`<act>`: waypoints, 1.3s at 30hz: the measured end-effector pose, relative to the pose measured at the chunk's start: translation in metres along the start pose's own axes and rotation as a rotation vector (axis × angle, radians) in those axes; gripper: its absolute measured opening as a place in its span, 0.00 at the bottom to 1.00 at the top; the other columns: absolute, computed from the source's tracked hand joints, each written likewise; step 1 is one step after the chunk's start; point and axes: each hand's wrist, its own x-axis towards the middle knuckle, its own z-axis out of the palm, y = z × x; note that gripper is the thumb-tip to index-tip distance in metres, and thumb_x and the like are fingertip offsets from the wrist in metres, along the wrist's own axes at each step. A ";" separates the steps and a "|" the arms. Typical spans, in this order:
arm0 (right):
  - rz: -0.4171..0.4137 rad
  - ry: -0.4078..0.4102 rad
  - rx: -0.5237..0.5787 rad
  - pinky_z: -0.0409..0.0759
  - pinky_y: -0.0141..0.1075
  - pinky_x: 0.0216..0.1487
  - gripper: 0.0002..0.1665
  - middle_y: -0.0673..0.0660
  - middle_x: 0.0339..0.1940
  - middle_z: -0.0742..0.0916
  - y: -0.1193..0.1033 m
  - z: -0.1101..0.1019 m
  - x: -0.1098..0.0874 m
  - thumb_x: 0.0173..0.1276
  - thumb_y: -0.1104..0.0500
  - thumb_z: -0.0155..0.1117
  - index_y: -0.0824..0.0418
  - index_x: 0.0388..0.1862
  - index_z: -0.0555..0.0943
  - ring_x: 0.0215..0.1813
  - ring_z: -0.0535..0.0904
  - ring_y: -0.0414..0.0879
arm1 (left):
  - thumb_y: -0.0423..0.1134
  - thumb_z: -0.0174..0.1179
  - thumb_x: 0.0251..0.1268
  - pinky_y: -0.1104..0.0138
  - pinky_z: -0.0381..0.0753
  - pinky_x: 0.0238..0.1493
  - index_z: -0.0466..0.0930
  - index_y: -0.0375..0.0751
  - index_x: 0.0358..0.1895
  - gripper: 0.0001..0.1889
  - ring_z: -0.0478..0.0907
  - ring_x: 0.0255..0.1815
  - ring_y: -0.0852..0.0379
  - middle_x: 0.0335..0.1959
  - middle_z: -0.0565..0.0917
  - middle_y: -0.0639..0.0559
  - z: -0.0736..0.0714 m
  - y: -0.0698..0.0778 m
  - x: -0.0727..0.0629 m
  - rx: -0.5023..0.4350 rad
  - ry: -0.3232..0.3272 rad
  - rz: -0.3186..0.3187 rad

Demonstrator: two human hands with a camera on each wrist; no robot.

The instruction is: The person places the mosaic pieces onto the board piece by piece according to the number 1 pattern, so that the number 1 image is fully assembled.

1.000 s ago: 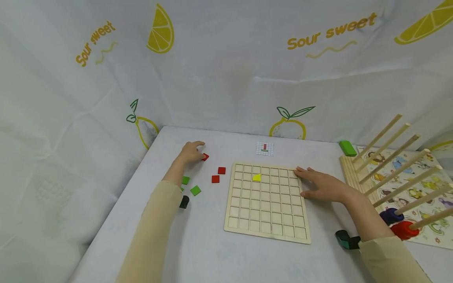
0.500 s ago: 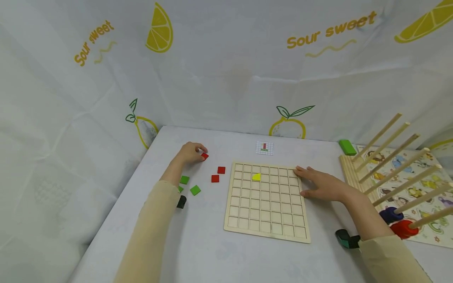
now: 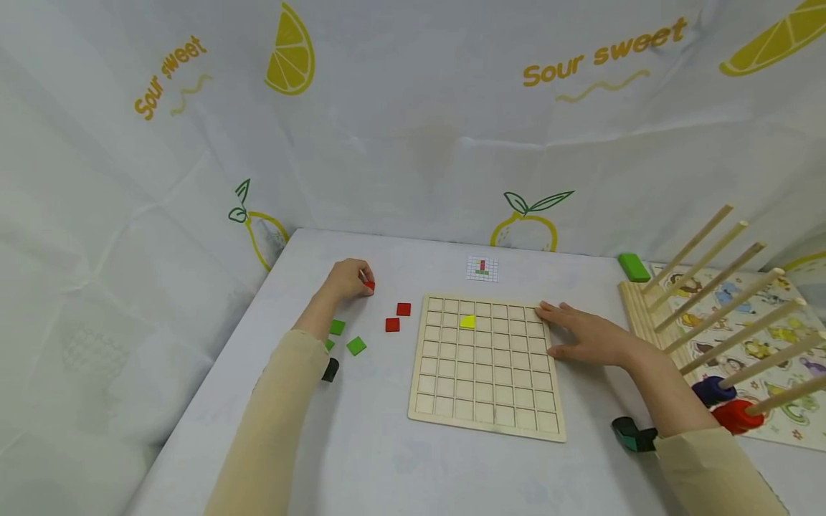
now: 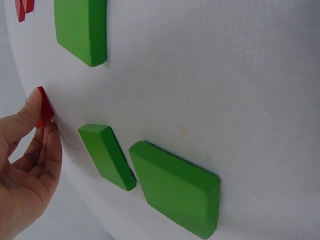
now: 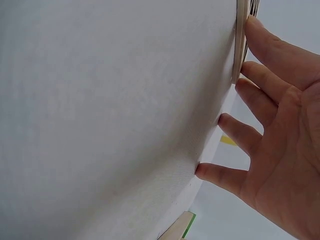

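Note:
My left hand (image 3: 348, 279) pinches a red square tile (image 4: 45, 109) between thumb and fingers, at the table's far left. Two more red tiles (image 3: 392, 325) lie between that hand and the wooden grid board (image 3: 422, 387). Nearer to me, several green tiles (image 4: 175, 190) lie beside the left forearm. One yellow piece with a curved edge (image 3: 467, 322) sits in a cell in the board's upper part. My right hand (image 3: 590, 337) rests with fingers spread at the board's right edge; in the right wrist view its thumb and index finger (image 5: 262, 80) touch that edge.
Behind the board lies a small printed grid card (image 3: 482, 269) with a coloured pattern. At the right stand a wooden rack with upright pegs (image 3: 710, 308), a green block (image 3: 634, 268) and a picture board (image 3: 784, 423). A white cloth with lemon prints (image 3: 413, 143) hangs behind the table.
My left thumb and fingers have closed on the far red tile, which has tilted up in the grip. The right hand has stayed at the board's edge.

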 end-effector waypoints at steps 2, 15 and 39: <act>0.002 0.000 0.000 0.60 0.69 0.69 0.48 0.64 0.79 0.64 0.000 0.000 0.000 0.65 0.40 0.65 0.60 0.77 0.62 0.77 0.56 0.72 | 0.31 0.69 0.57 0.65 0.73 0.42 0.79 0.36 0.39 0.10 0.75 0.40 0.50 0.41 0.84 0.40 0.001 0.000 0.000 -0.006 0.006 0.003; -0.006 -0.004 -0.007 0.61 0.68 0.69 0.48 0.65 0.79 0.64 0.001 -0.002 0.000 0.65 0.42 0.65 0.62 0.77 0.61 0.77 0.56 0.73 | 0.28 0.68 0.58 0.69 0.70 0.37 0.77 0.37 0.38 0.09 0.74 0.37 0.52 0.39 0.84 0.41 -0.001 0.005 -0.003 -0.037 0.013 0.009; 0.009 -0.025 0.018 0.55 0.70 0.71 0.68 0.66 0.80 0.60 0.001 0.004 0.002 0.46 0.30 0.75 0.62 0.78 0.58 0.78 0.49 0.74 | 0.26 0.62 0.61 0.72 0.73 0.37 0.78 0.38 0.40 0.06 0.77 0.41 0.52 0.38 0.83 0.43 0.019 0.039 0.005 -0.163 0.016 0.155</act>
